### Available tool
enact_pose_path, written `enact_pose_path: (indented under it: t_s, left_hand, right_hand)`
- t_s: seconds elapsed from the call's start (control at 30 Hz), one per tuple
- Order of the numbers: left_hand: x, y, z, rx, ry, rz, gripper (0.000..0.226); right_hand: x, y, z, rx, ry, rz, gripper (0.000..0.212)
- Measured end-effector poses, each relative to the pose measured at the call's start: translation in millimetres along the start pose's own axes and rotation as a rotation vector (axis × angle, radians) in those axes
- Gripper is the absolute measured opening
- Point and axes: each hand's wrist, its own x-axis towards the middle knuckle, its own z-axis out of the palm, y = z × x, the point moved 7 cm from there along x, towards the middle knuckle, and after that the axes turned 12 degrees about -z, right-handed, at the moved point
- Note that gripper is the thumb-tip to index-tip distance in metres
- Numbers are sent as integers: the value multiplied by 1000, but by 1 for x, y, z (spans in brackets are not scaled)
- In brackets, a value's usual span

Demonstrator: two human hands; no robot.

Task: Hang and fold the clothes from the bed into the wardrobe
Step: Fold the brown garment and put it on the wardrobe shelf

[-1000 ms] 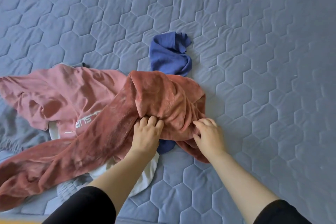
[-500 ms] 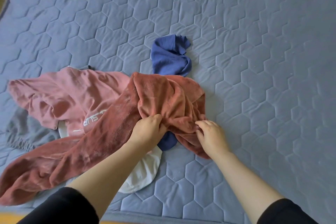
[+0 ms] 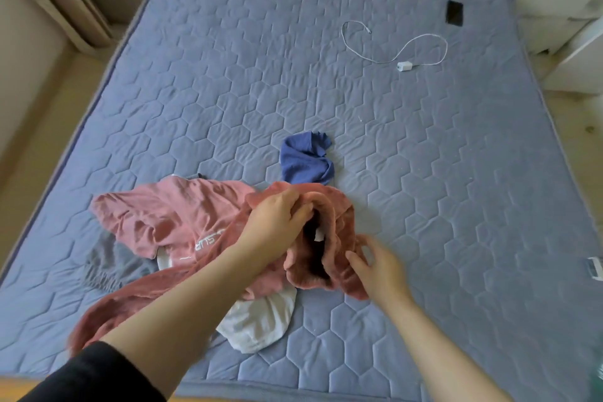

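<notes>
On the bed (image 3: 228,75) my left hand (image 3: 277,222) grips the rust fleece garment (image 3: 341,225). My right hand (image 3: 380,268) is blurred; I cannot tell its grip. Nothing looks folded yet.

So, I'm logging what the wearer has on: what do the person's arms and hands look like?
The left hand and right hand are bare: no gloves, rings or watch visible. A black sleeve covers the left arm near the elbow; the right forearm is uncovered as far as the frame shows.
</notes>
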Motion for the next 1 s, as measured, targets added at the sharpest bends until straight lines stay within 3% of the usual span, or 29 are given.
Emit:
enact_pose_path:
  t_s: [0.13,0.3,0.6,0.8,1.0]
  left_hand:
    - [-17,34,-44,43,27,-23,25]
    - [-36,72,-101,67,97,-14,30]
    - [-68,152,-186,55,229,101,35]
    - [-86,203,-233,32,339,198,37]
    - [-105,243,-276,-10,436,303,33]
  right_hand:
    - [-14,-43,-34,122,91,-39,20]
    - [-21,-92,-82,243,209,-87,27]
    - [-24,-194,-153,357,196,-277,22]
    - [-21,-243,-182,318,194,-381,32]
    - [-14,-281,-214,299,243,-474,28]
